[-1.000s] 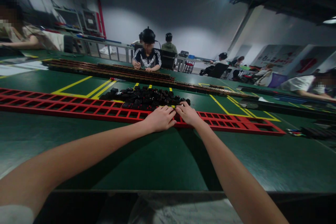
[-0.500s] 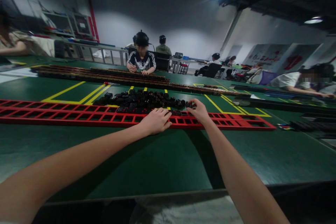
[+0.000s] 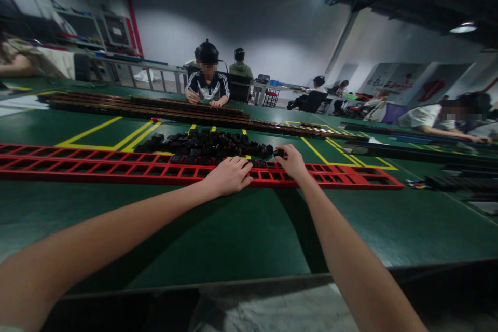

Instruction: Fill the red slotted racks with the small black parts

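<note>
A long red slotted frame [image 3: 116, 170] lies across the green table [image 3: 218, 238]. Just behind it sits a pile of small black parts [image 3: 210, 144]. My left hand [image 3: 229, 175] rests on the frame's near rail, fingers curled down on it. My right hand [image 3: 292, 162] reaches over the frame to the pile's right end, its fingers pinched on a small black part [image 3: 279, 153]. Several frame slots beside my left hand hold black parts.
Yellow lines mark the table behind the pile. Long dark rails [image 3: 155, 106] run across the far side, where a person in a striped jacket [image 3: 207, 85] works. Other people sit at the left and right edges. Small coloured bits [image 3: 415, 183] lie beyond the frame's right end.
My right hand moved from the frame, beside my left hand, back and to the right to the pile's end and closed on a black part. My left hand stayed put.
</note>
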Available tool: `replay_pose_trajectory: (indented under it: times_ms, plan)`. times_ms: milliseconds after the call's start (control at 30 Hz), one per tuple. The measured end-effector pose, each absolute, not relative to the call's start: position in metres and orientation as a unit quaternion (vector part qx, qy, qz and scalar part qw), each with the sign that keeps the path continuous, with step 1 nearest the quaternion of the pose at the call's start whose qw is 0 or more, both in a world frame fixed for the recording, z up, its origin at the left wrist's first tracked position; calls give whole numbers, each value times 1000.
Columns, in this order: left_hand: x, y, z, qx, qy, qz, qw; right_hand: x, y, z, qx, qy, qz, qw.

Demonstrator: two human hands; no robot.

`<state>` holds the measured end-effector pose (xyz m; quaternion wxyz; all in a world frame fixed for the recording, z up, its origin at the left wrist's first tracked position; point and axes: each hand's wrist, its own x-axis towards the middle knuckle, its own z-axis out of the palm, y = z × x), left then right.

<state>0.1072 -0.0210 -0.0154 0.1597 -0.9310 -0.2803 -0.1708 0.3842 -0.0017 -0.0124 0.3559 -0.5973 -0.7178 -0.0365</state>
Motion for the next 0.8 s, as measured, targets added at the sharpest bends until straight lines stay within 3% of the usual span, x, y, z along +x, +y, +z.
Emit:
replay_pose_trajectory:
  times_ms: [367, 800]
  plan:
    - [108, -19, -18, -932, -278, -171, 160, 379, -3, -9, -617, -689, -54, 376]
    - [108, -20, -17, -932, -280, -176, 152, 373, -5, -7, -617, -680, 13, 396]
